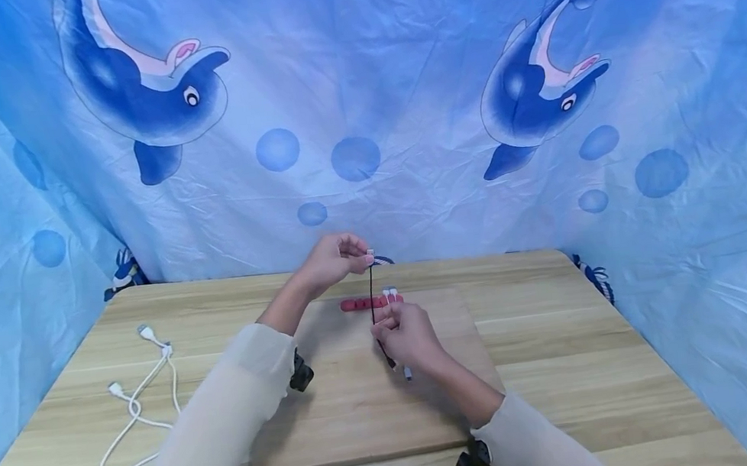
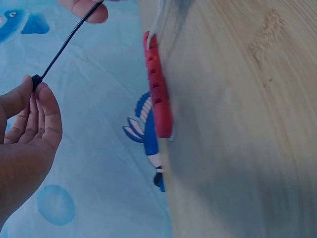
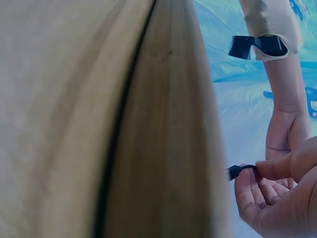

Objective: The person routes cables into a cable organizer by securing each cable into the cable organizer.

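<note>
black cable (image 1: pixel 371 295) up in air over wooden board (image 1: pixel 340 429), near straight. left hand (image 1: pixel 340 257) pinching plug (image 1: pixel 370 253) at top, right hand (image 1: pixel 414 334) pinching cable lower down, other plug (image 1: pixel 390 362) hanging below. imo hold plug bodies more than thin cable, keep it just taut, no yanking or it could kink. red slotted strip (image 1: pixel 354 305) at board's far edge, white plugs (image 1: pixel 390 294) at its right end; loose white cable (image 1: pixel 134 408) on table (image 1: pixel 568 364), left side

Head view: bright, evenly lit, mostly sharp. Soft-edged shadows fall across the board (image 1: pixel 367 418); pale sheen shows along creases of the curtain (image 1: pixel 439 202). Left wrist view: dimmer, bluish, slightly soft; broad shadow darkens the lower right. Right wrist view: worktop (image 3: pixel 171 124) blurred in the foreground.
</note>
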`<state>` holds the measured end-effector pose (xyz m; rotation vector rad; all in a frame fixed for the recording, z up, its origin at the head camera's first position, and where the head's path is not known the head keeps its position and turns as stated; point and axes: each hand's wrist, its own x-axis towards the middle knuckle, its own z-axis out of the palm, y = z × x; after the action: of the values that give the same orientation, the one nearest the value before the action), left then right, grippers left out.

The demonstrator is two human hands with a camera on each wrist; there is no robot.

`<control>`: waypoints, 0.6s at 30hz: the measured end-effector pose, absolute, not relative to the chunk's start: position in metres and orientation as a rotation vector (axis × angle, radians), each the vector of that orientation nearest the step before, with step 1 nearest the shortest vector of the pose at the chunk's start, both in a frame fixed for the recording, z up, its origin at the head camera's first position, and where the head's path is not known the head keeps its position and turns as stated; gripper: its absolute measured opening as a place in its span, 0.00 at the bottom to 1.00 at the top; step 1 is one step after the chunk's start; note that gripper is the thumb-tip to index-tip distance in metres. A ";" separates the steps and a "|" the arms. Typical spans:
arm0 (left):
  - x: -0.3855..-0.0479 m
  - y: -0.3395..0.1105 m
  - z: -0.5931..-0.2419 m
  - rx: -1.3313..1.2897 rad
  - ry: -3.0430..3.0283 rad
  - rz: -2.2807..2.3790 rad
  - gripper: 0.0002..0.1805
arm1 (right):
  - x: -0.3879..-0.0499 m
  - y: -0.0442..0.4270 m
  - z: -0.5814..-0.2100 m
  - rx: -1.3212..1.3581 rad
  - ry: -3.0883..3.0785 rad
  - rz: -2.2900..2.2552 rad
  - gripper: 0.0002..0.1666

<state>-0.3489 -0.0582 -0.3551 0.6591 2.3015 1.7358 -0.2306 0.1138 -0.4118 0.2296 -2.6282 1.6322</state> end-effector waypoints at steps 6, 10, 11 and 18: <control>-0.358 -0.054 -0.369 0.629 2.269 1.757 0.07 | -0.234 0.116 -0.417 0.126 -2.647 1.748 0.03; -0.363 -0.050 -0.376 0.584 2.235 1.753 0.07 | -0.234 0.116 -0.417 0.039 -2.655 1.828 0.03; -0.364 -0.049 -0.377 0.578 2.241 1.738 0.07 | -0.234 0.117 -0.417 0.023 -2.663 1.834 0.03; -0.370 -0.042 -0.388 0.591 2.294 1.645 0.06 | -0.235 0.120 -0.417 -0.055 -2.707 1.867 0.05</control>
<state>-0.3705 -0.0422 -0.3876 0.5909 2.2943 1.6453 -0.2350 0.1197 -0.4167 -0.0549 -2.7067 1.8668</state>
